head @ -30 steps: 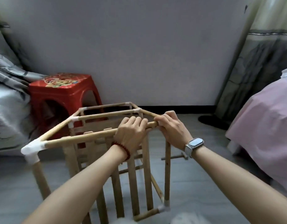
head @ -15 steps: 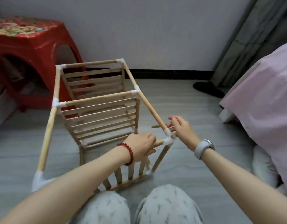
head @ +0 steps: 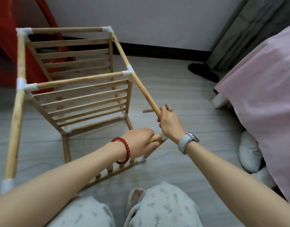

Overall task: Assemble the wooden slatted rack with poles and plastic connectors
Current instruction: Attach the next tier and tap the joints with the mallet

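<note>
My right hand (head: 171, 124) grips the top pole (head: 141, 89); my left hand (head: 141, 142) grips the front pole at the near corner connector (head: 163, 136). Uneven pushing could pop that joint. The rack (head: 78, 94) stands on the floor ahead, long axis running away from me.

Both forearms reach forward from the lower edge, bare to the wrist. The left hand (head: 141, 141), a red bead bracelet (head: 123, 150) on its wrist, curls knuckles-up around the end of a pole (head: 155, 138). The right hand (head: 169, 123), a pale watch (head: 187, 141) on its wrist, sits just beyond it, fingers wrapped round a slanting pole (head: 146, 94). Knees in patterned trousers (head: 157, 208) show below.
</note>
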A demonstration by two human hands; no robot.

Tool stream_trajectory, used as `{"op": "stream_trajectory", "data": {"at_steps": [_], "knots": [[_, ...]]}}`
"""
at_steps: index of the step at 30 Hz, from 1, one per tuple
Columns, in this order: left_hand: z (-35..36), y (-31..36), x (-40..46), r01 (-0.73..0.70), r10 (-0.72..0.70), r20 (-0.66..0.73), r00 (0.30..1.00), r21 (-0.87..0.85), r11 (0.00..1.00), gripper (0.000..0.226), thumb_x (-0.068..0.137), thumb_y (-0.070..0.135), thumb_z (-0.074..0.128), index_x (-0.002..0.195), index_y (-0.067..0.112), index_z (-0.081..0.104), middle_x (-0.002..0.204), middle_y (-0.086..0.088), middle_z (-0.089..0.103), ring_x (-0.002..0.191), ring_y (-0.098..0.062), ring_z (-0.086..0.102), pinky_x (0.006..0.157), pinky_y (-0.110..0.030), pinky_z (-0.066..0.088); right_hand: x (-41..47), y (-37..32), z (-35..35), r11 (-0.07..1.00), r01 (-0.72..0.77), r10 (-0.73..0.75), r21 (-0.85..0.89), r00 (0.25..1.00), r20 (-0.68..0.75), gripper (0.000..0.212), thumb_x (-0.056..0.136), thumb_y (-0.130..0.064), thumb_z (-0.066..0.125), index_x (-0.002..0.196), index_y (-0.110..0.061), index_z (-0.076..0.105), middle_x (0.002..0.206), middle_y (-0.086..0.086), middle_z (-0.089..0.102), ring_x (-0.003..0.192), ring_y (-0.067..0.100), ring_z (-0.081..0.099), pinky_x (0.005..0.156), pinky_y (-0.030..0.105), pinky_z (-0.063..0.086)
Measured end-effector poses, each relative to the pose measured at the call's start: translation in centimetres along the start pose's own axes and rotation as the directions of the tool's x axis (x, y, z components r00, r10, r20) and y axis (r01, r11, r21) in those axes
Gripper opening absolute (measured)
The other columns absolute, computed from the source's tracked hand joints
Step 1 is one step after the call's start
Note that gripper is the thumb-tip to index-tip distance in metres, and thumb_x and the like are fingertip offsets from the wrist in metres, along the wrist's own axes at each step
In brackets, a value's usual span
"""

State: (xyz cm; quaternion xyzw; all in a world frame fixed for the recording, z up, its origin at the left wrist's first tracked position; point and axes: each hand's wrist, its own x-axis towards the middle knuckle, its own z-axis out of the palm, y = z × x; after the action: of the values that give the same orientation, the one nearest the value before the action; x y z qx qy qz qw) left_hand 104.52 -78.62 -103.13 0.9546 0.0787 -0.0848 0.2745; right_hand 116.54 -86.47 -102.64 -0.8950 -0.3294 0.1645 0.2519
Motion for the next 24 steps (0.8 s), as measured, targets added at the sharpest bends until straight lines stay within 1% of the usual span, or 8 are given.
{"op": "stream_trajectory", "data": {"at_steps": [3, 7, 10, 13, 16, 20, 22, 24], "knots": [[0.1, -0.4, 0.0, -0.014, 0.014, 0.009, 1.0, -0.049, 0.999, 0.024, 0.094, 0.042, 0.043, 0.087, 0.02, 0.046, 0.073, 0.012, 0.042, 0.064, -0.005, 0.042, 0.061, -0.025, 0.034, 0.0, -0.1, 0.3, 0.999, -0.028, 0.03, 0.038, 0.998, -0.047, 0.032, 0.1, -0.017, 0.022, 0.076, -0.016, 0.043, 0.081, 0.016, 0.065, 0.077, 0.037, 0.06, 0.07, 0.044, 0.048], [0.0, -0.9, -0.2, -0.023, 0.023, 0.007, 1.0, -0.063, 0.998, 0.026, 0.094, 0.043, 0.043, 0.09, 0.018, 0.049, 0.076, 0.009, 0.046, 0.068, -0.009, 0.045, 0.062, -0.025, 0.035, -0.1, -0.4, 0.9, 0.999, -0.037, 0.04, 0.037, 0.996, -0.084, 0.032, 0.1, -0.016, 0.022, 0.076, -0.015, 0.043, 0.085, 0.017, 0.067, 0.08, 0.037, 0.061, 0.07, 0.04, 0.046], [-0.1, -1.2, -0.4, -0.019, 0.019, 0.004, 1.0, -0.017, 1.0, 0.028, 0.093, 0.047, 0.041, 0.09, 0.02, 0.05, 0.076, 0.01, 0.046, 0.067, -0.008, 0.046, 0.058, -0.025, 0.036, -0.1, -0.7, 1.0, 0.998, -0.039, 0.043, 0.043, 0.996, -0.082, 0.031, 0.101, -0.016, 0.021, 0.082, -0.012, 0.046, 0.086, 0.017, 0.066, 0.082, 0.037, 0.06, 0.071, 0.041, 0.046], [0.0, -0.5, -0.3, 0.041, -0.039, -0.023, 0.999, 0.08, 0.996, 0.034, 0.093, 0.053, 0.035, 0.08, 0.023, 0.045, 0.071, 0.009, 0.045, 0.065, -0.01, 0.047, 0.051, -0.024, 0.031, -0.2, -0.7, 1.5, 0.979, -0.091, 0.102, 0.184, 0.993, -0.051, 0.044, 0.102, -0.025, 0.018, 0.077, -0.01, 0.05, 0.074, 0.01, 0.061, 0.076, 0.03, 0.059, 0.074, 0.041, 0.046], [0.5, 0.2, -0.8, 0.097, -0.088, -0.058, 0.994, 0.197, 0.976, 0.041, 0.093, 0.057, 0.031, 0.077, 0.021, 0.041, 0.071, 0.007, 0.045, 0.071, -0.017, 0.053, 0.056, -0.028, 0.03, -0.8, -0.8, 2.3, 0.884, -0.226, 0.206, 0.409, 0.974, 0.092, 0.048, 0.101, -0.035, 0.017, 0.076, -0.011, 0.05, 0.059, -0.002, 0.05, 0.056, 0.013, 0.047, 0.063, 0.032, 0.038], [0.3, -0.4, -2.2, 0.114, -0.11, -0.043, 0.993, 0.115, 0.987, 0.043, 0.087, 0.064, 0.037, 0.075, 0.023, 0.039, 0.068, 0.009, 0.043, 0.064, -0.014, 0.045, 0.058, -0.028, 0.035, -1.4, -1.2, 3.1, 0.716, -0.361, 0.262, 0.598, 0.932, 0.25, 0.054, 0.099, -0.05, 0.018, 0.073, -0.016, 0.051, 0.049, -0.009, 0.047, 0.053, 0.01, 0.042, 0.059, 0.027, 0.036], [0.2, -0.5, -2.5, 0.116, -0.108, -0.066, 0.992, 0.125, 0.985, 0.042, 0.088, 0.062, 0.035, 0.073, 0.023, 0.04, 0.067, 0.01, 0.042, 0.061, -0.012, 0.044, 0.057, -0.027, 0.034, -1.3, -1.2, 3.0, 0.682, -0.395, 0.269, 0.616, 0.918, 0.291, 0.056, 0.099, -0.051, 0.017, 0.073, -0.015, 0.052, 0.054, -0.005, 0.05, 0.055, 0.012, 0.043, 0.06, 0.027, 0.037], [0.3, -0.3, -2.6, 0.105, -0.091, -0.096, 0.991, 0.144, 0.984, 0.041, 0.091, 0.06, 0.032, 0.071, 0.024, 0.038, 0.066, 0.009, 0.042, 0.057, -0.009, 0.041, 0.054, -0.026, 0.032, -1.3, -0.8, 2.8, 0.586, -0.45, 0.288, 0.674, 0.893, 0.346, 0.056, 0.1, -0.047, 0.018, 0.076, -0.011, 0.053, 0.062, 0.002, 0.051, 0.055, 0.014, 0.042, 0.056, 0.026, 0.036]]}}
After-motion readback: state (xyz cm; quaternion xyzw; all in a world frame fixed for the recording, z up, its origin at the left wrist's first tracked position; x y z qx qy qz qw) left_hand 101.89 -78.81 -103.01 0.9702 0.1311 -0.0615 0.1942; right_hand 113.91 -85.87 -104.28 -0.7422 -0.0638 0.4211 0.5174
